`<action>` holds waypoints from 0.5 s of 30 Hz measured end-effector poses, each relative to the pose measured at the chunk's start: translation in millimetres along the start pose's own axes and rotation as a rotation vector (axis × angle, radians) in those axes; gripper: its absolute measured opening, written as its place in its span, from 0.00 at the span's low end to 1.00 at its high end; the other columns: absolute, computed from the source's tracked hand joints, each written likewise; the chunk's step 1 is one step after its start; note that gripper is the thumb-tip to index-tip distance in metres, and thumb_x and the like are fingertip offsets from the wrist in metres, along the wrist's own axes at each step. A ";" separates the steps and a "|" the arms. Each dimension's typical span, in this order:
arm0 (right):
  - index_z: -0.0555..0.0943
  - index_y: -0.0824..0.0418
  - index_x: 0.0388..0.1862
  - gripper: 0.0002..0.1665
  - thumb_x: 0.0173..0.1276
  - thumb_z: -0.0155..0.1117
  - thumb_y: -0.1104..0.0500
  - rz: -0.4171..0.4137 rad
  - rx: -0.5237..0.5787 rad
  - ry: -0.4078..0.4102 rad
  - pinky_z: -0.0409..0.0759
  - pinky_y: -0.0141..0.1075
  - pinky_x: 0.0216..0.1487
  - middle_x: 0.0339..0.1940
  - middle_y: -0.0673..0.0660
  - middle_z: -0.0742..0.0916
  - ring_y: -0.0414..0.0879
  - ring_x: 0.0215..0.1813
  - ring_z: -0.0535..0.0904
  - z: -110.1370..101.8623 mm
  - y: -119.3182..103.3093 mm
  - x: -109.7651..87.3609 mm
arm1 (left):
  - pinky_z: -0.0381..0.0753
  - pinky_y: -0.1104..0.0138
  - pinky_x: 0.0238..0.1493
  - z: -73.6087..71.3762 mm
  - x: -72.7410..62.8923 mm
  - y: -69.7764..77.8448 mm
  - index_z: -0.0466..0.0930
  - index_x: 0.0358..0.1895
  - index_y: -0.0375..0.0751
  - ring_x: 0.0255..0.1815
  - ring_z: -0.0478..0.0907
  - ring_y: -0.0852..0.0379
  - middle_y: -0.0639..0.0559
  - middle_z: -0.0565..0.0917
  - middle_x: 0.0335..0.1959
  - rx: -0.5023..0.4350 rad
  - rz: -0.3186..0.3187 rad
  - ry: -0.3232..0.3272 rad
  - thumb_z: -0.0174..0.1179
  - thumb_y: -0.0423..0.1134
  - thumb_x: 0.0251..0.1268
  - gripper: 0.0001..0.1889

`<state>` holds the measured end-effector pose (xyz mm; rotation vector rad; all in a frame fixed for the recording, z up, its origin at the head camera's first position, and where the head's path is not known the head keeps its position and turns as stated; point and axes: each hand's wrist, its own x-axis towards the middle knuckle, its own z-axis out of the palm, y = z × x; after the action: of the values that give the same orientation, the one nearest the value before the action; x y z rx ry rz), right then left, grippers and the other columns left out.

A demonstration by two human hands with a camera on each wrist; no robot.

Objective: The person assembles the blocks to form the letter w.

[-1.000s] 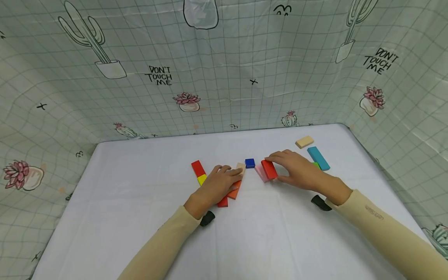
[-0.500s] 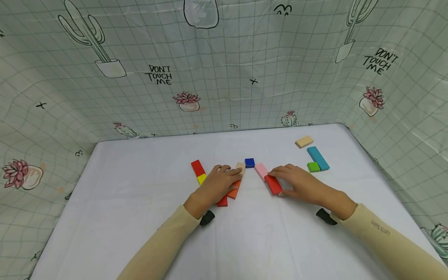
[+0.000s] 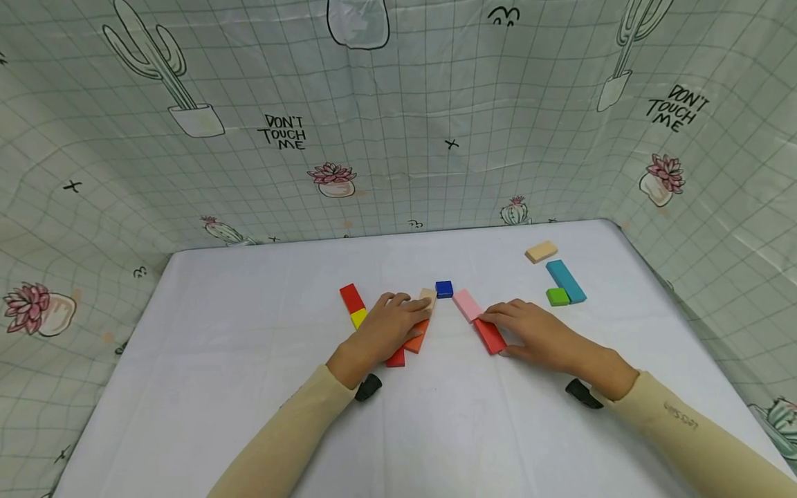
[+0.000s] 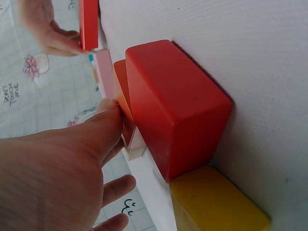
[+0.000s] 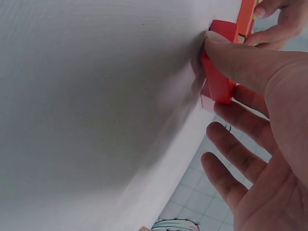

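In the head view, my right hand (image 3: 529, 332) pinches a red block (image 3: 490, 336) between thumb and fingers, close over the white table at the near end of a pink block (image 3: 467, 305). The right wrist view shows the thumb on one side of this block and fingers on the other. My left hand (image 3: 387, 330) pinches an orange block (image 3: 417, 339), its fingertips also by a cream block (image 3: 428, 296). Partly under that hand lie another red block (image 3: 396, 358) and a yellow block (image 3: 358, 318); in the left wrist view, this red block (image 4: 178, 91) is nearest.
A small blue block (image 3: 444, 289) lies between the cream and pink ones. Another red block (image 3: 352, 297) adjoins the yellow one. Toward the right back are a tan block (image 3: 541, 252), a teal block (image 3: 566, 281) and a green block (image 3: 557, 297). Patterned cloth (image 3: 398, 138) hangs behind the table.
My right hand has brought the red block toward me and slightly right, from over the pink block to its near end. The green block has come into sight. My left hand stays put.
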<state>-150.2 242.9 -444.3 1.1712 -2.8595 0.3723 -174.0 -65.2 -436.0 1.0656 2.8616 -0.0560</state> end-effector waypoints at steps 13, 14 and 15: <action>0.82 0.62 0.68 0.36 0.60 0.83 0.61 0.004 -0.030 -0.013 0.84 0.51 0.60 0.63 0.57 0.85 0.56 0.62 0.81 4.5 1.1 -0.7 | 0.66 0.54 0.78 0.1 -0.5 -1.2 0.74 0.77 0.54 0.76 0.70 0.50 0.58 0.71 0.80 -0.015 0.001 0.006 0.58 0.49 0.81 0.25; 0.82 0.62 0.68 0.36 0.60 0.84 0.61 0.003 -0.031 -0.010 0.84 0.51 0.60 0.63 0.57 0.85 0.56 0.62 0.81 4.8 1.3 -0.5 | 0.67 0.54 0.78 0.4 -0.6 -1.2 0.74 0.77 0.54 0.76 0.70 0.50 0.57 0.71 0.80 -0.017 0.000 0.007 0.59 0.48 0.81 0.25; 0.82 0.62 0.68 0.36 0.60 0.84 0.61 0.001 -0.031 -0.008 0.84 0.51 0.60 0.62 0.57 0.85 0.56 0.62 0.81 5.1 1.3 -0.4 | 0.67 0.54 0.78 0.8 -0.7 -1.2 0.75 0.77 0.54 0.76 0.70 0.50 0.57 0.71 0.80 -0.019 0.000 0.006 0.59 0.48 0.81 0.25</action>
<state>-150.6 242.9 -449.5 1.1687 -2.8620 0.3225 -174.2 -66.6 -436.7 1.0642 2.8621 -0.0259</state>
